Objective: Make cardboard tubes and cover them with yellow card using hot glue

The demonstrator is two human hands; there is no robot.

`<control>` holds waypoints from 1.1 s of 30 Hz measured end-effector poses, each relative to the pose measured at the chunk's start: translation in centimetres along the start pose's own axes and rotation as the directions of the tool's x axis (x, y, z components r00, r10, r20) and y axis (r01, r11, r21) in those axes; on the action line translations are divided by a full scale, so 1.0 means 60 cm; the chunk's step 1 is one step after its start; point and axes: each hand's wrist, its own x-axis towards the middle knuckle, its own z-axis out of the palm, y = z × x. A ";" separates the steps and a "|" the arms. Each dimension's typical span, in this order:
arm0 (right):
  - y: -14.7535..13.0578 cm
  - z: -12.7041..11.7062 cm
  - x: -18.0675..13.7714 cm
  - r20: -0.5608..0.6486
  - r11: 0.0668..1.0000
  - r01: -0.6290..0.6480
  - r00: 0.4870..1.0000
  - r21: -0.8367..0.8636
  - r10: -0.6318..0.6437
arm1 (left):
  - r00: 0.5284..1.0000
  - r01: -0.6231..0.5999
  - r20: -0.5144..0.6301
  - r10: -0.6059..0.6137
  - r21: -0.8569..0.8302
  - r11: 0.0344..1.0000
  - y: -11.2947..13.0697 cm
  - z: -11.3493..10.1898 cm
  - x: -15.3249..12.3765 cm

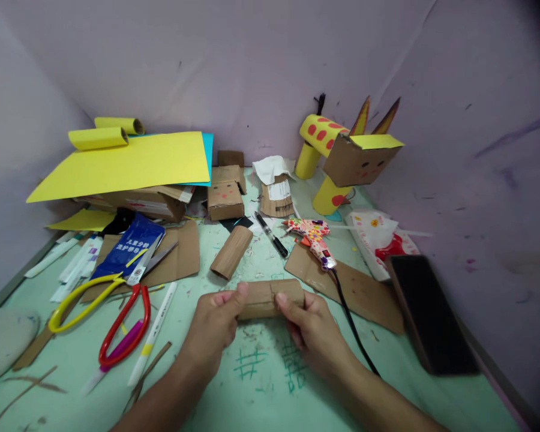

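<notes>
My left hand (216, 324) and my right hand (312, 327) grip the two ends of a brown cardboard tube (263, 295), held level just above the green table. Both thumbs press on its near face, and a seam or crease runs across the tube. Just beyond it lies another cardboard tube (232, 252), tilted on its side. A black pen (271, 234) rests to the right of that tube. A flower-patterned glue gun (312, 237) sits farther right on a flat cardboard piece (355, 288), its black cord trailing past my right wrist.
At left lie scissors (125, 330) with red and yellow handles, a white marker (153, 336), a blue packet (128, 249) and yellow sheets (135, 165). A cardboard animal (360, 159) with yellow tube legs stands at back right. A phone (432, 315) lies at the right edge.
</notes>
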 end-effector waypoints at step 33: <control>-0.011 0.002 -0.026 0.101 0.850 0.260 0.965 -0.458 -0.240 | 1.000 -0.010 0.021 0.012 -0.054 0.998 -0.009 0.010 -0.001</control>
